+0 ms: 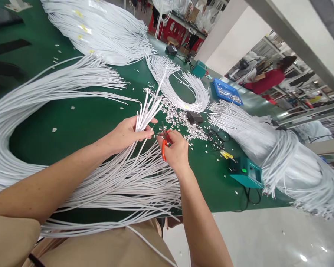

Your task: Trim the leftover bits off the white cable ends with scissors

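My left hand (130, 133) is closed around a small bunch of white cables (149, 113), their ends fanned upward above the fingers. One cable end sits apart near my left thumb and fingertips. In my right hand (176, 148) is a pair of scissors with orange handles (164, 148), its dark blades pointing up beside the held cables. Below both hands a thick spread of loose white cables (128, 181) lies across the table's near edge. Small whitish scraps (178, 116) are scattered just beyond the scissors.
Coiled white cables (100, 29) lie at the back of the green table (58, 137), with a smaller coil (195, 104) nearer. To the right are a teal device (247, 172), a yellow clip (226, 155), a blue tray (226, 92) and a large cable bundle (267, 144). A person (269, 79) is in the background.
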Demonstrator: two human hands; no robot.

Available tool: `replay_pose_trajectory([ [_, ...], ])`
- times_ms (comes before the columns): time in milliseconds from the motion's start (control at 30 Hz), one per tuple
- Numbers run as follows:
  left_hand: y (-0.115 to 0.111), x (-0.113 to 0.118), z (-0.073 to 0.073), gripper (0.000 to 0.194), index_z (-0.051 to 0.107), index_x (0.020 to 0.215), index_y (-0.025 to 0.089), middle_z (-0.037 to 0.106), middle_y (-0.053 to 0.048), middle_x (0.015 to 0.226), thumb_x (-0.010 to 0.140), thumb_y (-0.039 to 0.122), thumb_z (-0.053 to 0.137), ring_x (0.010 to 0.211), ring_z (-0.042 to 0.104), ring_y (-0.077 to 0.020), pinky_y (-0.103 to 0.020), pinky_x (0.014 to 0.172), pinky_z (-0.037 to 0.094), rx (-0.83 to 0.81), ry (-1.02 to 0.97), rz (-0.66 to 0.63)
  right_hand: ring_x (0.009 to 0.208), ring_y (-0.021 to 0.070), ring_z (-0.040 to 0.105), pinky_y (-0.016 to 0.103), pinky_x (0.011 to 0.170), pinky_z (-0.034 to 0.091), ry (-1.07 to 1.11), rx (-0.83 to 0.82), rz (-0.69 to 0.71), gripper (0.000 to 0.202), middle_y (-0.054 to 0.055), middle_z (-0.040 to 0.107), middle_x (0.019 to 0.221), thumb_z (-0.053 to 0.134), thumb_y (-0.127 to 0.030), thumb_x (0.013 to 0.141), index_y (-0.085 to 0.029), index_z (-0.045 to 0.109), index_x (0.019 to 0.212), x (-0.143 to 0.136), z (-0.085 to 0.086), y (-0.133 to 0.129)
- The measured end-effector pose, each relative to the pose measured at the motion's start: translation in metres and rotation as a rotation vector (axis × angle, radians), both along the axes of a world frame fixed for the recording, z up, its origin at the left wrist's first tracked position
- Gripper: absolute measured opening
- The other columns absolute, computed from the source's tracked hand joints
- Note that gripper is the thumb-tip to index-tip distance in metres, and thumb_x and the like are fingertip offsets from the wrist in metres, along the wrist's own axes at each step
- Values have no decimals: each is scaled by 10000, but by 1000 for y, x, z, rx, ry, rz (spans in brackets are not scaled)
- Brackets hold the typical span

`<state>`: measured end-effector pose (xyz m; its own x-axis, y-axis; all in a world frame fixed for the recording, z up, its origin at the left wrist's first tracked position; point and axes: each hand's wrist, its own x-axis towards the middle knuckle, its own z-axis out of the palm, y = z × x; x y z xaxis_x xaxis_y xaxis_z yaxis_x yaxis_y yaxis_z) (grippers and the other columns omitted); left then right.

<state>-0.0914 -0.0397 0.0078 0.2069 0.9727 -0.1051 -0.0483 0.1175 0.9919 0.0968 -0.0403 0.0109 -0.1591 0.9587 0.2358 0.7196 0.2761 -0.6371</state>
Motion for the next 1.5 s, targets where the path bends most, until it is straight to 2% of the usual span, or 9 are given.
replay_pose_trajectory([
  [300, 0, -1, 6, 388, 677, 1131, 209, 646, 2, 804, 761, 323, 711, 754, 615, -150, -320, 774, 486, -8, 123, 12, 587, 116, 404, 260, 554, 290, -304, 121, 5, 296, -4, 495, 644, 607, -263, 842, -190, 482, 583, 4, -18, -2],
  [533, 0, -1, 6, 324, 717, 1046, 196, 681, -10, 846, 731, 273, 726, 837, 647, -170, -330, 847, 480, 3, 122, 37, 603, 123, 435, 253, 559, 279, -399, 175, -5, 255, 6, 527, 644, 599, -253, 860, -185, 557, 618, 4, -20, -1],
  [767, 1, -1, 3, 320, 734, 1015, 190, 700, -25, 845, 723, 323, 742, 793, 641, -175, -359, 859, 484, 41, 189, 55, 624, 134, 431, 279, 570, 252, -496, 248, -46, 291, 34, 542, 638, 534, -230, 885, -171, 587, 604, 10, -17, -2],
  [833, 1, -1, 1, 357, 724, 1056, 207, 697, -16, 825, 733, 359, 741, 775, 636, -170, -356, 839, 485, 50, 188, 46, 597, 122, 407, 277, 562, 257, -351, 130, -82, 331, 22, 530, 618, 575, -296, 869, -171, 558, 563, 8, -11, -1],
  [967, 1, -1, -1, 425, 696, 1131, 233, 691, -2, 815, 729, 359, 752, 759, 629, -163, -344, 809, 487, 50, 161, 43, 584, 105, 429, 260, 581, 341, 290, -249, -103, 337, -12, 568, 636, 684, -491, 768, -180, 638, 646, -3, 6, 6],
  [1133, 1, -1, -2, 463, 687, 1139, 232, 711, -12, 858, 699, 333, 793, 834, 648, -182, -369, 884, 482, 14, 90, 21, 697, 124, 556, 297, 740, 447, 732, -538, 123, 235, -8, 664, 769, 793, -398, 660, -200, 720, 765, -16, 18, 12],
  [1233, 2, -1, -2, 479, 690, 1115, 221, 714, -32, 895, 686, 394, 810, 846, 645, -187, -369, 854, 499, -66, 12, 10, 673, 115, 537, 300, 746, 453, 814, -479, 28, 204, -24, 633, 720, 805, -352, 637, -194, 702, 716, -16, 17, 12],
  [1367, 1, 1, 1, 393, 716, 1036, 198, 701, -59, 973, 742, 454, 761, 942, 634, -193, -344, 842, 519, -151, -106, 11, 706, 123, 535, 305, 779, 457, 832, -153, -287, 207, -23, 620, 718, 748, -380, 690, -190, 676, 729, -12, 24, 14],
  [1500, -1, 3, 3, 350, 735, 974, 192, 685, -42, 954, 763, 471, 738, 897, 613, -160, -322, 854, 517, -140, -110, 26, 787, 162, 590, 326, 809, 478, 765, -44, -208, 234, 15, 670, 786, 691, -418, 734, -185, 692, 764, -14, 41, 24],
])
